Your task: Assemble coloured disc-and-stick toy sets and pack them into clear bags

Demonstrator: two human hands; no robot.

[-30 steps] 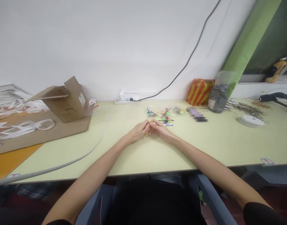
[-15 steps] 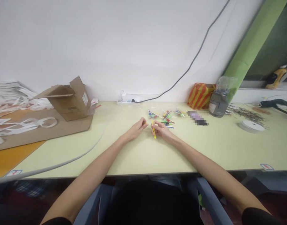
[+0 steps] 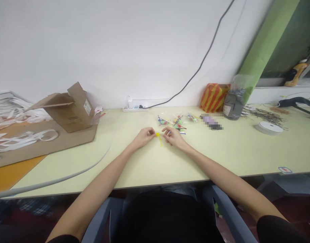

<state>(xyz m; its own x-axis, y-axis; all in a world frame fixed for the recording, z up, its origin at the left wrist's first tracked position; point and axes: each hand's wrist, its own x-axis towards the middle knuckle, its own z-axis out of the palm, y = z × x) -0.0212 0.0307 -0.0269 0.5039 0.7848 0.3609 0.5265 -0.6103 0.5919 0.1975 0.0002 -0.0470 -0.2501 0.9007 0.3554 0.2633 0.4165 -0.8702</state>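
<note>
My two hands rest on the pale green table [image 3: 195, 158], close together and apart from each other. A small yellow plastic piece with a thin stem [image 3: 158, 135] sits between them, right at the fingertips of my left hand [image 3: 144, 137]. I cannot tell whether those curled fingers grip it. My right hand [image 3: 173, 137] holds nothing visible, with its fingers a short gap from the yellow piece. Just beyond it lies a scatter of small coloured plastic pieces and clear bags [image 3: 171, 120].
A blurred object [image 3: 212, 123] lies right of the pieces. Along the wall stand a power strip [image 3: 136, 109], a striped bag [image 3: 215, 98] and a grey jar [image 3: 233, 106]. An open cardboard box [image 3: 74, 113] sits at left, and a white cable [image 3: 68, 177] crosses the table.
The yellow piece was in my right hand's fingers and now sits at my left fingertips. My right hand has drawn slightly away from it.
</note>
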